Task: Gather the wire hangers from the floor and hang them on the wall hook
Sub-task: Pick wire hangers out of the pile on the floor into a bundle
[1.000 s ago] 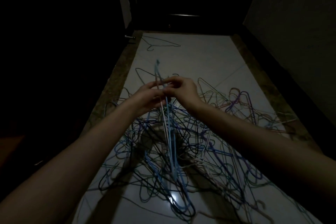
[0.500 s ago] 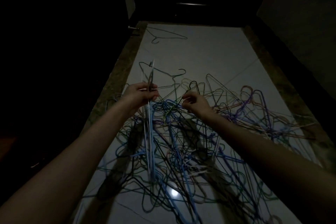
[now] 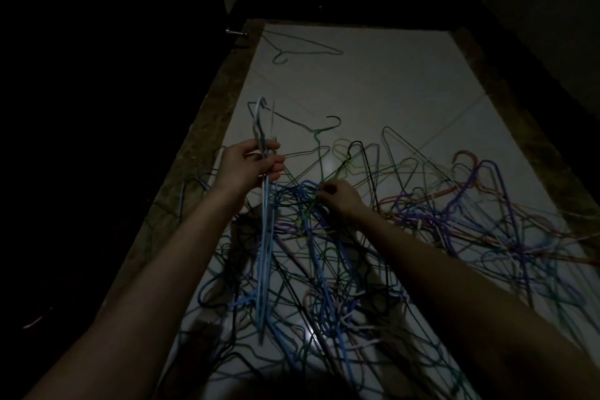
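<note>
left hand (image 3: 248,166) grips gathered hangers (image 3: 264,237) upright, keeping them together | right hand (image 3: 339,196) pinches a wire in the pile (image 3: 406,237), beside the bundle, likely freeing it

A tangled heap of coloured wire hangers (image 3: 373,237) sprawls on the floor; one bunch (image 3: 264,237) stands upright.

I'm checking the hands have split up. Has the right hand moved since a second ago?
Yes. The right hand left the left hand and dropped into the hanger pile on the floor.
</note>
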Demonstrator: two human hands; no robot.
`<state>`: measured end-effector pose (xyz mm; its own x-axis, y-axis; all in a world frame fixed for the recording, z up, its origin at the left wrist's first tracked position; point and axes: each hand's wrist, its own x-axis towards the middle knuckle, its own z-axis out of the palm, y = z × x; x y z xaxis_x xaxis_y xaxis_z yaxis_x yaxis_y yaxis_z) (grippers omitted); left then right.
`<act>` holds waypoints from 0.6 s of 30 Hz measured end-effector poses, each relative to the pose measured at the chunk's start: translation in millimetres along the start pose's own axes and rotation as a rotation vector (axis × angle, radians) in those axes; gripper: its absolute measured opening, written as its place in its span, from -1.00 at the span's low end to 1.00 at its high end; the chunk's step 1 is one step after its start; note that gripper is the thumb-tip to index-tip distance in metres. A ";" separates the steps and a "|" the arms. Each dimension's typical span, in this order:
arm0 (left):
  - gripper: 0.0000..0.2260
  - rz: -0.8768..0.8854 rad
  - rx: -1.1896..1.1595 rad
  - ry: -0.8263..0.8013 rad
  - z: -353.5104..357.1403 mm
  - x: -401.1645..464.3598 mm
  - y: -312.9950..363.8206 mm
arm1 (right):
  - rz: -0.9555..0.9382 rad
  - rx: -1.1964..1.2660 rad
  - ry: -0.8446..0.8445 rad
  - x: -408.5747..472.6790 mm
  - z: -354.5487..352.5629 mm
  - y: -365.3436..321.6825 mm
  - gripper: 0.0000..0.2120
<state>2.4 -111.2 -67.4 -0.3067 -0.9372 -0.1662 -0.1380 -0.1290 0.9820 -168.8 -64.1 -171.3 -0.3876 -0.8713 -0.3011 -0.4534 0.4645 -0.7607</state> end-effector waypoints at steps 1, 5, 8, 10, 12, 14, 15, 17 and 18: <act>-0.84 0.011 0.013 0.004 -0.1 0.4 -0.5 | 0.018 0.043 0.033 -1.6 0.4 1.6 -0.73; -0.84 0.035 0.062 -0.023 2.9 3.0 -3.3 | 0.024 0.110 0.118 -14.1 -4.8 14.6 -0.81; -0.84 0.041 0.075 -0.044 7.9 4.0 -3.2 | 0.023 0.150 0.131 -22.3 -15.6 13.7 -0.64; -0.85 0.048 0.080 -0.063 11.6 4.2 -1.3 | 0.036 0.222 0.161 -24.5 -24.8 8.1 -0.47; -0.85 0.065 0.103 -0.077 14.0 4.5 0.9 | 0.046 0.333 0.188 -25.8 -34.8 2.2 -0.39; -0.86 0.080 0.109 -0.074 15.5 4.4 3.8 | 0.034 0.384 0.191 -28.1 -43.3 -2.6 -0.55; -0.87 0.088 0.104 -0.064 16.3 3.6 5.6 | 0.016 0.382 0.192 -31.3 -47.4 -4.7 -0.68; -0.87 0.103 0.091 -0.035 17.5 0.7 9.7 | -0.020 0.405 0.196 -39.7 -54.8 -7.3 -0.79; -0.87 0.106 0.083 -0.026 17.7 -0.9 12.0 | -0.036 0.404 0.202 -44.6 -59.1 -8.8 -0.78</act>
<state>-15.6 -106.2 -57.0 -0.3480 -0.9352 -0.0652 -0.1806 -0.0014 0.9836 -195.0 -20.0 -117.2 -0.5443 -0.8187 -0.1830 -0.1352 0.3009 -0.9440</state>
